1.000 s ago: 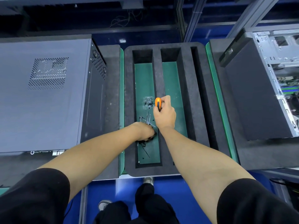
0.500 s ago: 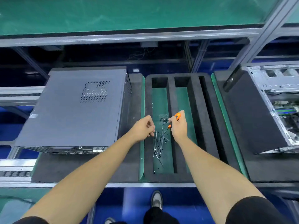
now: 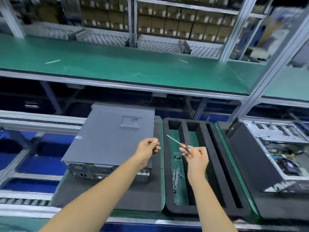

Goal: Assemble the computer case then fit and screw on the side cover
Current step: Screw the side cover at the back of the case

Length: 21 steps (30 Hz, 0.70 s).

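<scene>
Gripping the orange-and-black screwdriver (image 3: 183, 145) by its handle, the right hand (image 3: 197, 158) is hovering over the black foam tray (image 3: 168, 164), with the thin shaft pointing up and away toward the tray's far left corner. Just beside it, the left hand (image 3: 148, 148) is hanging above the right edge of the closed computer case (image 3: 110, 138), its fingers curled together as if pinching something small — whether a screw is actually in there is too small to tell.

Below the right hand, loose screws and slim metal bits (image 3: 175, 174) are lying in the tray's left green-floored compartment. The closed case is lying flat on a dark foam pad (image 3: 150, 195) left of the tray, its side cover (image 3: 107, 131) facing up with the vent grille near the far right corner. A second, open chassis (image 3: 280, 148) is resting on another pad at the right.

Judging by this, the cover is already sitting on the case and the fastening step is beginning. Next, the left hand would need to set a screw at a rear-edge hole — then the driver tip has to be swinging over to meet it squarely, or the screw may be dropping off.
</scene>
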### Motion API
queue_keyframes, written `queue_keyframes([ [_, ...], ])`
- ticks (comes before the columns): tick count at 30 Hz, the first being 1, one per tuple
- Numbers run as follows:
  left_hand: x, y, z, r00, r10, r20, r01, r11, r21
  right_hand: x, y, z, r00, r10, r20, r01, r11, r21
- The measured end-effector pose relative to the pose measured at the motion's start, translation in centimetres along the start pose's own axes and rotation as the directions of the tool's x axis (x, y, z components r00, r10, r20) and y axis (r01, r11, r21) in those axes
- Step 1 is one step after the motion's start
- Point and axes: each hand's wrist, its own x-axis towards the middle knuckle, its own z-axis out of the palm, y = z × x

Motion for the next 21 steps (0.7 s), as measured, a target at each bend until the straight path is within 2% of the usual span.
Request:
queue_keyframes([
  [4, -1.7, 1.1, -3.1, 0.993, -0.031, -0.111, 0.006, 0.976, -0.217, -5.5, 1.3, 2.5, 0.996, 0.034, 0.08, -0.034, 0.999, -0.001],
  [8, -3.3, 1.6, -6.1, 0.992, -0.041, -0.116, 0.003, 0.95, -0.312, -9.9, 3.1, 4.1, 0.996, 0.041, 0.074, -0.04, 0.999, -0.015],
  [13, -5.5, 1.6, -9.4, 0.997, 0.028, -0.078, -0.043, 0.98, -0.195, -14.0, 5.3, 5.2, 0.997, -0.016, 0.08, 0.014, 1.0, 0.02],
  [17, -6.7, 1.6, -11.2, 1.0, 0.03, 0.008, -0.028, 0.975, -0.221, -16.0, 6.4, 6.4, 0.994, -0.025, 0.103, 0.023, 1.0, 0.021],
  [21, -7.4, 1.4, -12.8, 1.0, 0.004, -0.002, -0.004, 0.943, -0.332, -17.6, 7.1, 7.1, 0.997, -0.02, 0.079, 0.017, 0.999, 0.036],
])
